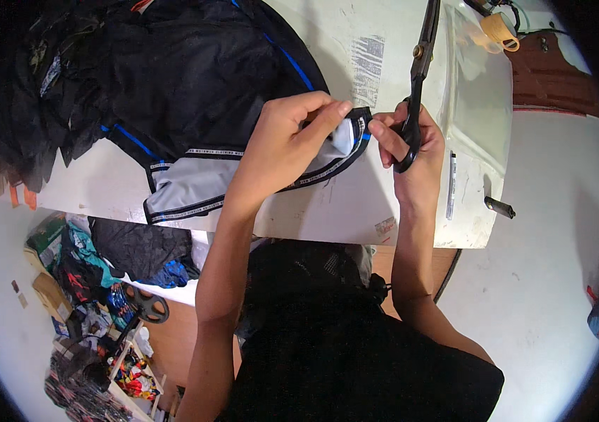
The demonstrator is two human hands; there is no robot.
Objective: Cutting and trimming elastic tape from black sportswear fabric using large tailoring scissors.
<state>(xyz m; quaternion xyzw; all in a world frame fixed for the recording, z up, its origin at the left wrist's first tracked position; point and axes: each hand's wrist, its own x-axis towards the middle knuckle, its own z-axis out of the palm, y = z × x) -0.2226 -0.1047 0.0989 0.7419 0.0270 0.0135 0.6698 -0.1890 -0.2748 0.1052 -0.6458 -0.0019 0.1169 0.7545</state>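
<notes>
A black garment (194, 70) with blue piping lies across the table, part of its light grey inner side (201, 179) turned up and edged with printed tape. My left hand (275, 144) is closed, thumb against fingers, on the taped edge near the garment's right end. Black-handled scissors (422, 60) hang from the fingers of my right hand (419, 151), their blades pointing away from me. The right thumb and forefinger are at the tip of the same edge, close to the left fingertips. Whether they pinch the cloth is hard to make out.
The white table (342, 228) holds a clear plastic cover (481, 84), a slim white strip (452, 184) and a small black object (499, 207) at its right edge. An orange cup (500, 32) is at the far right. Low on the left are cloth scraps (141, 246) and a black handwheel (149, 305).
</notes>
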